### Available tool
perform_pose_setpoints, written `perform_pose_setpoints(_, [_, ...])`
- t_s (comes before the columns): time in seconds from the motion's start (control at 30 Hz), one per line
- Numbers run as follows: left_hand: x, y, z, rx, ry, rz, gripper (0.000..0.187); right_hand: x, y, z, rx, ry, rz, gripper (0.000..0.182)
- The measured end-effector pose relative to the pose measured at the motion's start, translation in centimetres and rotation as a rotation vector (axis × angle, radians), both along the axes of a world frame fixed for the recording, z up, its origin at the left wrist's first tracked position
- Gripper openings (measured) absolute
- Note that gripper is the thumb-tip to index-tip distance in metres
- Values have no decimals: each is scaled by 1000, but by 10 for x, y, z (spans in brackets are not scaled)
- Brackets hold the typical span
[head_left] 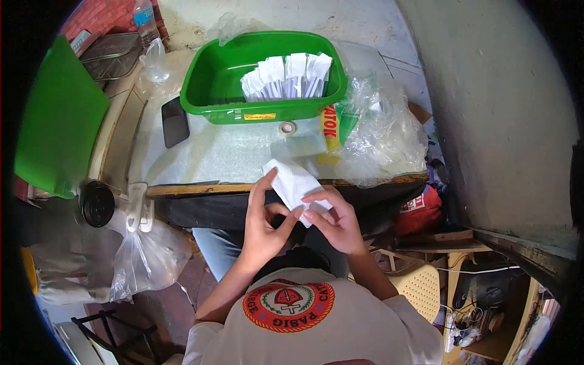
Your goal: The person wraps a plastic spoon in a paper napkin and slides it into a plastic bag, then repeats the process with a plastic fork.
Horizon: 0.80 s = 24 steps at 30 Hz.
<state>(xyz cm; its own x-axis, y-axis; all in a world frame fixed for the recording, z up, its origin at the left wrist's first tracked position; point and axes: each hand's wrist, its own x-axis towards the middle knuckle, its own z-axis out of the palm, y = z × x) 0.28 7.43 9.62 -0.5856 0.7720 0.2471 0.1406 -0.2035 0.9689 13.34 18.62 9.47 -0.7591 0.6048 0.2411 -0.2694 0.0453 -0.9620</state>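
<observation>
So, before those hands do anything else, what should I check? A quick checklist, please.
1. White paper in contact with both the left hand and right hand: ok.
2. Its folding finished: cannot tell; fingers cover part.
3. Green basin upright on the table: ok.
4. White folded pieces inside the basin: ok, gathered toward its right side.
5. Phone clear of the hands: ok, left of the basin.
6. Plastic bags back from the table's front edge: not ok, they reach it.

A grey wall (499,109) rises on the right beside the pale-topped counter (213,155); below are a cream chair (420,289), a wooden shelf (496,347) and brown floor (158,304).
</observation>
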Motion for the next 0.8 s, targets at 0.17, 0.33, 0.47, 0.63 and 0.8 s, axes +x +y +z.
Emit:
perform_pose_setpoints(0.17, [2,-1,-4,43,35,20,78,3,1,-2,29,-116,11,25])
perform_pose_setpoints(0.33, [5,-1,-8,72,-13,38,79,10,3,-16,9,-143,-59,33])
perform_pose_setpoints(0.47, [9,3,-18,86,0,59,80,16,-6,-20,-150,65,120,44])
perform_pose_setpoints(0.63, [17,7,-20,117,-30,51,80,12,-5,-21,-5,-23,248,52])
perform_pose_setpoints(0.8, [17,4,-24,110,-38,51,82,16,4,-14,54,-34,174,50])
